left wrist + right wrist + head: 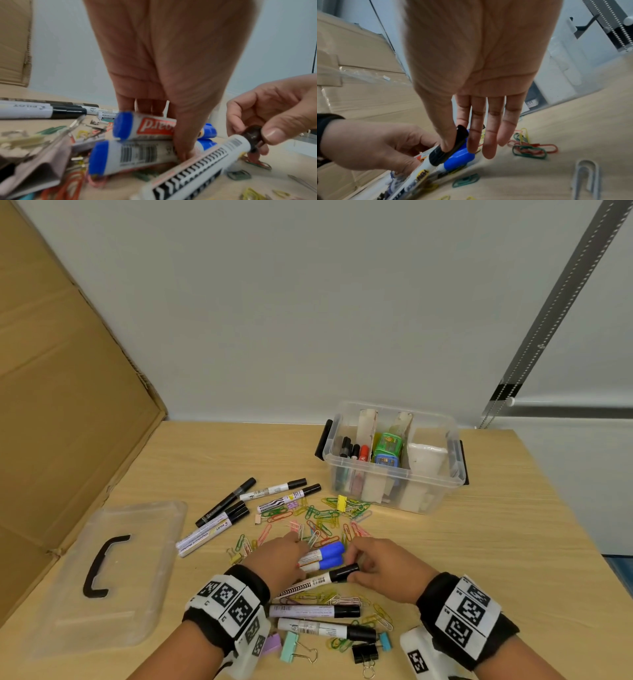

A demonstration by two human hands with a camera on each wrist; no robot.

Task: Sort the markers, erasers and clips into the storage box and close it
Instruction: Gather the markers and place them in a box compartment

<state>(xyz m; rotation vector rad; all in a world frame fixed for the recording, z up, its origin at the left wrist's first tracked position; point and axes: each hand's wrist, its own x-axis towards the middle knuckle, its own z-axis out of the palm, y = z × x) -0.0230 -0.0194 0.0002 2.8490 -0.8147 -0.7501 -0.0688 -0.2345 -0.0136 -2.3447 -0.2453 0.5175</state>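
My left hand [291,559] grips two blue-capped markers [323,556] together just above the table; its thumb and fingers wrap their white barrels [137,152]. My right hand [358,571] pinches the black cap [453,146] of a white marker [318,580] between thumb and forefinger, its other fingers straight. That marker lies slanted beside the blue ones, its tail low by my left wrist. The clear storage box [442,484] stands open at the back right, with markers in its left compartment and colourful erasers [387,450] in the middle one.
Several black-capped markers [239,508] lie left of centre and two more [315,611] near the front edge. Coloured paper clips [318,518] and binder clips [294,645] are scattered around my hands. The clear lid [144,594] with its black handle lies at the left, by a cardboard sheet [68,405].
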